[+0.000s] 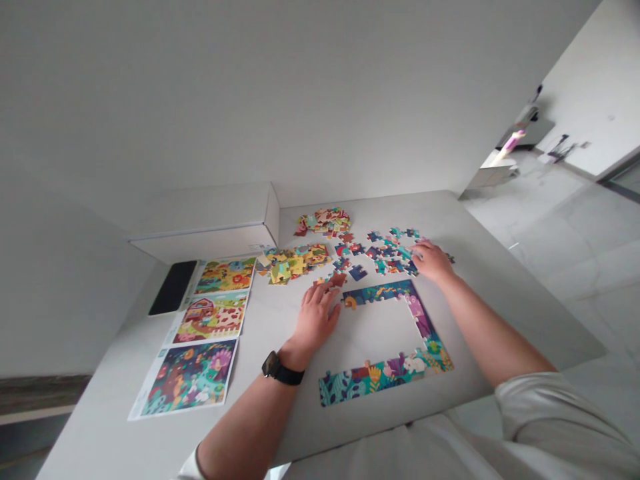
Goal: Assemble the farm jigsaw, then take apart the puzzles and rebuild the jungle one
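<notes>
A partly joined puzzle border [433, 343] lies on the table, its top, right and bottom sides linked and its left side open. My left hand [317, 319] rests palm down by the border's upper left end, fingers spread and tips close to some reddish-brown pieces [338, 279]. Over at the right edge of a scattered group of dark blue and teal puzzle pieces [389, 252], my right hand [433, 261] has its fingers extended and touching the pieces. Whether a piece is under those fingertips is hidden. A black watch sits on my left wrist.
Three picture sheets [193, 375] lie in a column on the left, beside a black phone-like slab [173, 287]. A white box [215, 223] stands against the wall. Yellow pieces [290, 265] and a mixed pile of pieces [325, 220] lie at the back.
</notes>
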### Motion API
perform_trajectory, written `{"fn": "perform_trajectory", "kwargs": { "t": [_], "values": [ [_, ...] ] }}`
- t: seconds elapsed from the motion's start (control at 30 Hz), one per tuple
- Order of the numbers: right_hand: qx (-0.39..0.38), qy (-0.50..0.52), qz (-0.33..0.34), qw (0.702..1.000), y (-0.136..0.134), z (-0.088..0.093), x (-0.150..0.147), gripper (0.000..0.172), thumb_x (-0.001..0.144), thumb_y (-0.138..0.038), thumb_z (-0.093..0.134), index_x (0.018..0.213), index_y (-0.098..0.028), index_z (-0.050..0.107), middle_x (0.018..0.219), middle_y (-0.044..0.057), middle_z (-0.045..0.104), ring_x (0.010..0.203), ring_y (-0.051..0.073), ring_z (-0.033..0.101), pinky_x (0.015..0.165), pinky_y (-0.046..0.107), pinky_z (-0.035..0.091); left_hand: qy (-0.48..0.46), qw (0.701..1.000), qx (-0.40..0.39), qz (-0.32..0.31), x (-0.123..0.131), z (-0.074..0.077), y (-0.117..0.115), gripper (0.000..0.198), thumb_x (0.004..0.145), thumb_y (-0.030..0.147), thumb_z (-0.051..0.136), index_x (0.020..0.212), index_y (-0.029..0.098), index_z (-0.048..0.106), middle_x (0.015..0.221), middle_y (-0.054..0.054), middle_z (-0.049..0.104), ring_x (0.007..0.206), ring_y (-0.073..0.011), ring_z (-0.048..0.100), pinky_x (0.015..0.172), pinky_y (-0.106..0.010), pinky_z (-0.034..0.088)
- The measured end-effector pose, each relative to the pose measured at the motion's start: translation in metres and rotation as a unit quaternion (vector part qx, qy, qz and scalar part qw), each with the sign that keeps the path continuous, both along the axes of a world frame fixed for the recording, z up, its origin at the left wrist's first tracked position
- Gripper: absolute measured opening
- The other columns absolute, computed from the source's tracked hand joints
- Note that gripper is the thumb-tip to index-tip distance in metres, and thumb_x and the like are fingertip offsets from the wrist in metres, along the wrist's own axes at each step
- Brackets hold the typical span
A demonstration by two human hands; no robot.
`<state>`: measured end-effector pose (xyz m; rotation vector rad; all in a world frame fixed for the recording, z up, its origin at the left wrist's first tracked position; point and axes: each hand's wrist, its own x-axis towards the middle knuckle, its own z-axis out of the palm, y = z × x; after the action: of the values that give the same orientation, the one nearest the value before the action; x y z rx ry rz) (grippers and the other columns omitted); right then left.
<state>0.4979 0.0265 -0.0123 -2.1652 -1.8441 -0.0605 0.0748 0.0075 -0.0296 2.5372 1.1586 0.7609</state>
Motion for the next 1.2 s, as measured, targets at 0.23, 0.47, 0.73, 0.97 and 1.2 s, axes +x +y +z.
{"fn": "perform_trajectory", "kwargs": {
  "t": [0.23,0.47,0.73,0.97,1.2],
  "values": [
    [-0.016,0.005,-0.06,0.998,-0.039,-0.009,0.036,0.041,0.098,-0.025,0.053,0.13,-0.022,0.079,0.135,0.012,0.076,0.121,0.03,0.069,0.113,0.046,0.051,0.014,1.0,-0.004,-0.006,-0.001,0.001,0.002,0.037,0.105,0.031,0.058,0.14,0.024,0.068,0.146,-0.013,0.068,0.132,-0.0325,0.063,0.116,-0.055,0.053],
    [0.025,0.024,-0.027,0.999,-0.05,-0.019,0.038,0.042,0.102,-0.033,0.053,0.134,-0.023,0.076,0.142,0.012,0.072,0.132,0.03,0.062,0.119,0.048,0.046,0.034,0.999,-0.004,-0.033,-0.002,-0.007,0.005,0.041,0.104,0.033,0.059,0.144,0.025,0.066,0.16,-0.013,0.06,0.147,-0.0338,0.056,0.125,-0.061,0.044],
    [0.073,0.032,-0.049,0.996,-0.054,-0.018,0.034,0.043,0.101,-0.03,0.051,0.133,-0.021,0.077,0.143,0.016,0.069,0.134,0.033,0.06,0.121,0.052,0.044,0.005,1.0,0.006,-0.016,-0.005,0.002,0.007,0.036,0.103,0.03,0.059,0.137,0.024,0.069,0.151,-0.014,0.066,0.138,-0.0334,0.061,0.12,-0.058,0.047],
    [0.098,0.035,-0.066,0.992,-0.061,-0.014,0.033,0.037,0.097,-0.024,0.053,0.121,-0.022,0.081,0.132,0.014,0.074,0.126,0.031,0.064,0.119,0.049,0.046,-0.074,0.997,-0.016,0.001,-0.006,0.018,0.002,0.028,0.105,0.03,0.054,0.125,0.024,0.073,0.124,-0.01,0.075,0.103,-0.0234,0.072,0.097,-0.041,0.06],
    [0.08,0.036,-0.089,0.992,-0.062,-0.014,0.031,0.034,0.097,-0.025,0.054,0.117,-0.025,0.081,0.132,0.011,0.075,0.125,0.03,0.065,0.119,0.053,0.041,-0.112,0.988,-0.097,0.031,-0.005,0.021,-0.004,0.031,0.104,0.036,0.056,0.123,0.021,0.075,0.105,-0.006,0.076,0.055,-0.009,0.052,0.058,-0.025,0.049]
  ]
}}
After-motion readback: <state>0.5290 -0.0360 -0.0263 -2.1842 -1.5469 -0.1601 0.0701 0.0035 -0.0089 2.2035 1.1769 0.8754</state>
